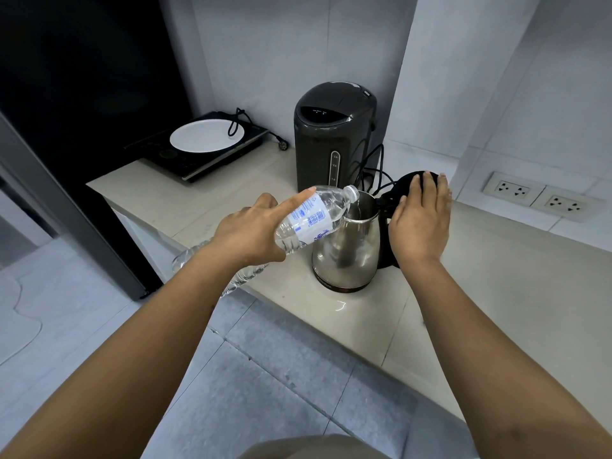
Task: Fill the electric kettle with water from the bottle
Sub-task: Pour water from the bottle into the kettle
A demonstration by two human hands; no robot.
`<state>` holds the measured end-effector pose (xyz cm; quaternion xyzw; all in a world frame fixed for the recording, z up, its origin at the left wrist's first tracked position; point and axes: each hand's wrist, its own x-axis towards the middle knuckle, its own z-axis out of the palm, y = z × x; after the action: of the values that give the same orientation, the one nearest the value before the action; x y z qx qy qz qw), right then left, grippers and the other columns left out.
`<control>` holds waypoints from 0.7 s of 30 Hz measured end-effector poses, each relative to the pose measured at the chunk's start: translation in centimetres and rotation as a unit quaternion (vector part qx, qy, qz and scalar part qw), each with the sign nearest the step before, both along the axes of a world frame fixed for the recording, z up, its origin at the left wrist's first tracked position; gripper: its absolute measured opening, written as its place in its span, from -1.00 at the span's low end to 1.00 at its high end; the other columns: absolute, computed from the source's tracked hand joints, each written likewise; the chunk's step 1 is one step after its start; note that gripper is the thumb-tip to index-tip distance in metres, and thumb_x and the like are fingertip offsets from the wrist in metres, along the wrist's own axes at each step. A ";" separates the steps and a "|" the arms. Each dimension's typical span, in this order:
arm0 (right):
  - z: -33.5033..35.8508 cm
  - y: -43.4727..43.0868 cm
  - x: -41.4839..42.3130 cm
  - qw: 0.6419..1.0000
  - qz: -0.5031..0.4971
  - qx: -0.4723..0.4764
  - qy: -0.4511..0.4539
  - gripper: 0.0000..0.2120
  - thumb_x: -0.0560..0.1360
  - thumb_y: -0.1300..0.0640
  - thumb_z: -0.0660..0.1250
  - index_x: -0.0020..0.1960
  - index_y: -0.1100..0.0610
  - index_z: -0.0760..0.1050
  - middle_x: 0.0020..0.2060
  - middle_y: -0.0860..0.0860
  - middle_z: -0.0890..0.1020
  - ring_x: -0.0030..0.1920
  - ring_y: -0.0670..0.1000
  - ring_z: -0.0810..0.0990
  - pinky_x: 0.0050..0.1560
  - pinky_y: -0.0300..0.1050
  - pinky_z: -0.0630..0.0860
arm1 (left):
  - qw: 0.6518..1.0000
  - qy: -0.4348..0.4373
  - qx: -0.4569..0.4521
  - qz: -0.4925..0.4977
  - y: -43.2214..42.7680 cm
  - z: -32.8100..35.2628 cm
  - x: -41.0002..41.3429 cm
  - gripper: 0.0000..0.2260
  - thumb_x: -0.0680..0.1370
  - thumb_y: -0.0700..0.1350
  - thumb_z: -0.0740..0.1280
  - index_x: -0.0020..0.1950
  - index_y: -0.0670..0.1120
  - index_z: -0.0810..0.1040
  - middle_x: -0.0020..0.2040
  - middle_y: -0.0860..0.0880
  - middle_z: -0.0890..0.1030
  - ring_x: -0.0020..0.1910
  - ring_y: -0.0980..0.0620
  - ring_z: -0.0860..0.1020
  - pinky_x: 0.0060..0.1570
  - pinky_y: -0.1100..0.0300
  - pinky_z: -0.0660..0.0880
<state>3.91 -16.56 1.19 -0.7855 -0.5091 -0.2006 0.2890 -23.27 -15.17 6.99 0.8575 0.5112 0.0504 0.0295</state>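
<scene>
Far to the left of the steel electric kettle (pixel 347 246), at the back of the counter (pixel 496 293), a white plate (pixel 207 135) lies on a dark induction hob (pixel 198 154), well clear of the work. Nearer, the left hand (pixel 251 233) is wrapped around the lower body of the clear water bottle (pixel 311 220), which is tipped neck-down toward the kettle with its open mouth just over the rim; a thin stream appears to run into the opening, though the flow is hard to make out. To pour well from here, it seems wise to raise the bottle's base gradually instead of upending it, so that air can slip back in and the water does not glug and splash over the rim. Keep the mouth above the middle of the opening, not resting on the steel edge. Behind the kettle stands a tall dark thermo pot (pixel 334 137), with black cords (pixel 371 170) trailing beside it that are best kept dry. To the right of the kettle, the right hand (pixel 420 220) lies flat and spread against the raised black lid (pixel 410 183), pressing it open without gripping it; it should stay there so the lid cannot drop onto the bottle neck. Farther right, wall sockets (pixel 543 197) sit just above the counter, another reason to pour slowly. Water remains in the bottle, so the filling looks unfinished.
</scene>
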 end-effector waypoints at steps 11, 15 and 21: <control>0.1 -0.1 0.0 1.000 0.007 -0.003 0.004 -0.55 0.64 0.12 0.03 0.47 0.29 0.27 0.48 0.18 0.30 0.54 0.17 0.10 0.55 0.04 -0.02 | 1.000 0.003 0.005 -0.001 0.1 -0.1 0.1 0.03 0.36 0.04 0.47 0.40 0.50 -0.31 0.21 0.01 0.36 -0.12 -0.02 0.44 -0.28 0.14 0.38; 0.0 0.0 0.1 1.000 0.005 -0.006 0.002 -0.55 0.64 0.11 0.02 0.47 0.28 0.27 0.48 0.17 0.29 0.54 0.16 0.09 0.56 0.03 -0.04 | 1.000 -0.017 0.007 0.000 -0.2 -0.4 0.3 0.02 0.36 0.04 0.45 0.41 0.50 -0.30 0.20 0.01 0.36 -0.12 -0.02 0.45 -0.29 0.13 0.38; 0.0 0.0 0.2 1.000 0.009 -0.002 0.008 -0.55 0.64 0.11 0.03 0.47 0.28 0.28 0.48 0.17 0.30 0.54 0.17 0.10 0.55 0.03 -0.02 | 0.995 -0.103 -0.002 0.010 -0.8 -2.0 0.7 0.03 0.34 0.02 0.48 0.40 0.52 -0.28 0.19 0.03 0.34 -0.06 -0.09 0.53 -0.22 0.10 0.43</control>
<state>4.07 -16.55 1.17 -0.7831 -0.5144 -0.1906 0.2930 -22.54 -15.96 5.02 0.8425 0.5141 0.1383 0.0830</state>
